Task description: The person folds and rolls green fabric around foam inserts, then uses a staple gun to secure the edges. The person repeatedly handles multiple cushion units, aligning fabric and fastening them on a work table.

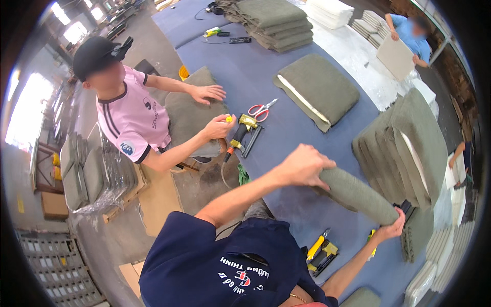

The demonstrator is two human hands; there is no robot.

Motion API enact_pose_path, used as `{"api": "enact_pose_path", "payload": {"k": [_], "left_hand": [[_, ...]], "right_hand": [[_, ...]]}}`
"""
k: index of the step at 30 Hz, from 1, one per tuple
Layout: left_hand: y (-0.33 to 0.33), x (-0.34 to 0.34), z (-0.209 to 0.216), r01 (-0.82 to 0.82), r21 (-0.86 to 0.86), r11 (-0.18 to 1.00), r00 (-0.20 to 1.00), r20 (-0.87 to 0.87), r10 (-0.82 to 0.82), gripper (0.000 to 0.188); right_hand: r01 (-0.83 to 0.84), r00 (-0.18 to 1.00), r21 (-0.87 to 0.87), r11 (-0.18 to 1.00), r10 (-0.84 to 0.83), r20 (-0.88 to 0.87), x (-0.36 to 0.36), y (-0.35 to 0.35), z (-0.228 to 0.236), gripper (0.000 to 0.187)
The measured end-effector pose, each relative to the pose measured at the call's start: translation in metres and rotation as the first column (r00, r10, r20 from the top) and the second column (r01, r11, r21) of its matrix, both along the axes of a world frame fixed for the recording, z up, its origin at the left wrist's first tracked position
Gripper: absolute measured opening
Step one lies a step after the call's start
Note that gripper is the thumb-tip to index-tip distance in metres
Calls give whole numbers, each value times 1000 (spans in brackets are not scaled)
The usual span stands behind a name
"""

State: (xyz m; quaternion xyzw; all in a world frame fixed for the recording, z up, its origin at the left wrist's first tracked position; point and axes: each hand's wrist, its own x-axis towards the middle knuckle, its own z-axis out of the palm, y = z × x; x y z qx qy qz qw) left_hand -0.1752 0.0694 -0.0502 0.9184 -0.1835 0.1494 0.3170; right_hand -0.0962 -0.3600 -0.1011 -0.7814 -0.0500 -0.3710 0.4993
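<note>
My left hand (306,167) and my right hand (391,225) grip opposite ends of an olive-grey fabric-covered cushion (360,193). It is tilted up on edge over the blue-covered table, with its narrow side towards me. The fingers of both hands wrap round its far side and are partly hidden. Just beyond it leans a stack of similar cushions (394,151), and farther off a single cushion (319,89) lies flat, a pale strip along one edge. Close to my body are a yellow-and-black staple gun (323,256) and a yellow-handled tool (318,244).
Left of me, a co-worker in pink (135,107) holds a small yellow item over another cushion. Near that person lie red-handled scissors (262,110) and a second staple gun (244,130) with a hose. More cushions (268,20) are piled on the table's far end (204,56).
</note>
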Motion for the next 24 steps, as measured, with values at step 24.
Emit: {"api": "enact_pose_path", "payload": {"k": [24], "left_hand": [[-95, 109, 36, 19, 429, 903, 999, -31, -6, 67]], "right_hand": [[11, 939, -121, 993, -52, -339, 87, 10, -3, 56]]}}
